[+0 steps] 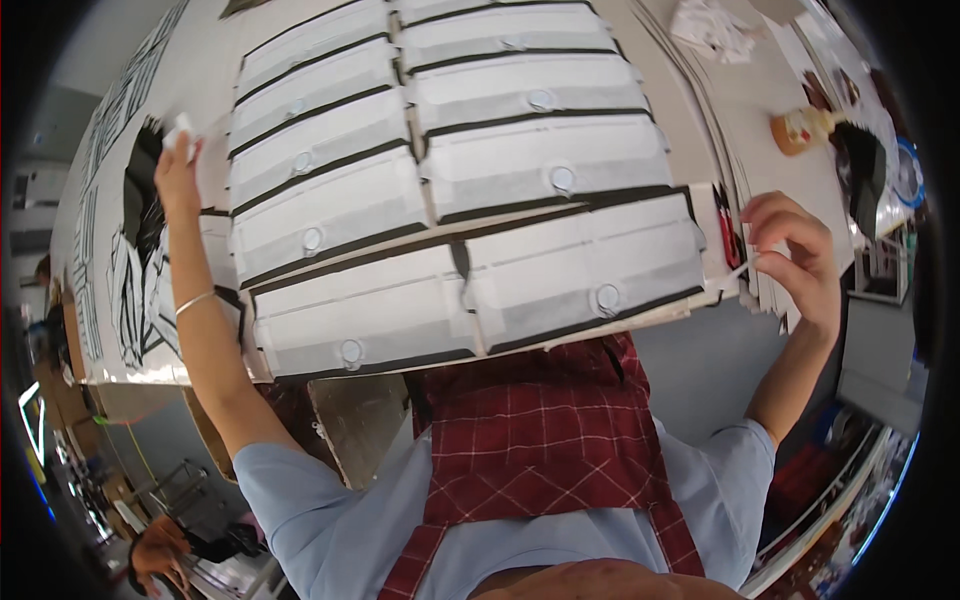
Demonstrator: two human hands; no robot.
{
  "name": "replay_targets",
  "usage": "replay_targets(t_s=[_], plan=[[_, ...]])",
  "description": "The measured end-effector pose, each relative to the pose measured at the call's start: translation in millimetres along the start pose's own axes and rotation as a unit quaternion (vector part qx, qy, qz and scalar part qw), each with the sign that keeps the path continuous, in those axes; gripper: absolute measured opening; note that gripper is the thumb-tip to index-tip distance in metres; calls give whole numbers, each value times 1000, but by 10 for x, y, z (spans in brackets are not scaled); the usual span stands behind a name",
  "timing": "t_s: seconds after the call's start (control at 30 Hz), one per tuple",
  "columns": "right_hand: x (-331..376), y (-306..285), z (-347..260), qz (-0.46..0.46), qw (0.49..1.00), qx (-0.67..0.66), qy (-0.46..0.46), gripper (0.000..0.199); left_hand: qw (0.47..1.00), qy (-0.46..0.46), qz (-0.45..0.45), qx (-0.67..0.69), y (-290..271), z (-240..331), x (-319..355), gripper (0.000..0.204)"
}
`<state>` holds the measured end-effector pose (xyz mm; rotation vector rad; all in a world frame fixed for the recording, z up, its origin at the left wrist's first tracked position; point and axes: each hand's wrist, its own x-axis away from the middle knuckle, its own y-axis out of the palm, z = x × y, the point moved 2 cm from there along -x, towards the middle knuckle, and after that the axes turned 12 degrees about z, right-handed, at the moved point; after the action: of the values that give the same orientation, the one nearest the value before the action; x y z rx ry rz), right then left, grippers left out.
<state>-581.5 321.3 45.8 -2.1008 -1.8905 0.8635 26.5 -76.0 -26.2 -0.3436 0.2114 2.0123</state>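
Two columns of white rectangular panels [590,250] with dark edges lie on a pale board in front of me, each bearing a small round disc [607,298] near its lower edge. At the left, beyond the columns' edge, my left hand [178,178] is closed around a small white wad [181,130], perhaps cloth or paper. My right hand [798,245] is at the board's right corner, thumb and fingers pinching a thin white stick-like piece [742,270]. Beside those fingers lies a slim red-and-black object [728,235], too small to identify.
Black and white sheet pieces [130,290] are heaped at the left. An amber bottle [795,132] lies at the far right beside a dark piece [864,165]. A crumpled white cloth [712,30] rests at the back right. Stacked board edges [715,120] run along the right side.
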Motion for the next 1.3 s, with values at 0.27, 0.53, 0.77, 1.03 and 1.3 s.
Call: replay_targets(t_s=[0.27, 0.53, 0.77, 1.03, 1.3], plan=[[-205, 504, 583, -77, 995, 27, 59, 13, 980, -47, -192, 33, 263, 1168, 1617, 20], [-291, 615, 489, -152, 985, -20, 77, 17, 870, -86, -481, -73, 747, 1571, 3224, 16], [-287, 654, 482, -156, 986, -48, 31, 18, 777, -75, -621, -70, 1174, 1473, 3754, 13], [-423, 870, 600, -123, 992, 0, -19, 17, 746, -22, -663, -52, 1241, 1429, 3979, 13], [-400, 917, 610, -102, 995, -1, 0, 16, 752, -26, -656, -64, 1172, 1405, 3951, 13]])
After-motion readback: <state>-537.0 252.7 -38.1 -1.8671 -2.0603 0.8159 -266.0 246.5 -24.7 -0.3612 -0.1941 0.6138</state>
